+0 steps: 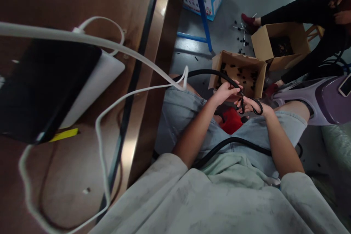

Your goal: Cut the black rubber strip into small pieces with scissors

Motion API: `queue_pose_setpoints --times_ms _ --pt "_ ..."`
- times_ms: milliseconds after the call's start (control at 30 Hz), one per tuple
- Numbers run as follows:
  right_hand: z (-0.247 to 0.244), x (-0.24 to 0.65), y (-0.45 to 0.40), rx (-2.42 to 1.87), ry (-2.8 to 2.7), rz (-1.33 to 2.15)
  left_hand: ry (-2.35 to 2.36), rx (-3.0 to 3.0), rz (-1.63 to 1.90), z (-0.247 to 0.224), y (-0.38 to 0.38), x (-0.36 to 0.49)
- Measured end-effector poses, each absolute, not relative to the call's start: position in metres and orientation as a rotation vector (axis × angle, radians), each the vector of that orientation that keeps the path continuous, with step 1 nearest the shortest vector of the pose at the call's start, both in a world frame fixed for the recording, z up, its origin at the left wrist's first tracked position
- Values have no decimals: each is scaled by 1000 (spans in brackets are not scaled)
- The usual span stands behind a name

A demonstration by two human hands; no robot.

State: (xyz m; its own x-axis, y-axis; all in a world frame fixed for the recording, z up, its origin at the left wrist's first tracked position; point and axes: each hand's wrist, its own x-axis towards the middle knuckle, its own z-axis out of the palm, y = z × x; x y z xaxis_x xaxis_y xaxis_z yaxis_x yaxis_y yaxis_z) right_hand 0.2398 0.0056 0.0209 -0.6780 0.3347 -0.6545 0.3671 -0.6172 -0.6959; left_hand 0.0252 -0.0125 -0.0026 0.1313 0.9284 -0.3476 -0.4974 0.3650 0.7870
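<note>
My left hand (pixel 226 92) is closed around a thick black hose (pixel 204 72) near its end, above a cardboard box between my knees. My right hand (pixel 253 105) is closed on scissors with black looped handles (pixel 259 109); its fingers sit at the loops. The scissors meet the hose end close to my left fingertips, and the blades are mostly hidden there. Another stretch of black hose (pixel 233 140) lies across my lap.
An open cardboard box (pixel 238 67) with small black pieces stands before me. A co-worker's leg (pixel 296 11) is beside a second box (pixel 265 42). At left is a wooden table (pixel 90 175) with a white cable (pixel 100 135) and black device (pixel 55 87). A purple stool (pixel 326 102) stands right.
</note>
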Motion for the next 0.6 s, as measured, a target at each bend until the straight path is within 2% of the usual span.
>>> queue_pose_setpoints --times_ms 300,600 --pt "21 234 -3 1288 1718 -2427 881 638 1089 15 -14 16" --pt "42 228 -1 1294 2096 -2077 896 610 1156 0 -9 18"
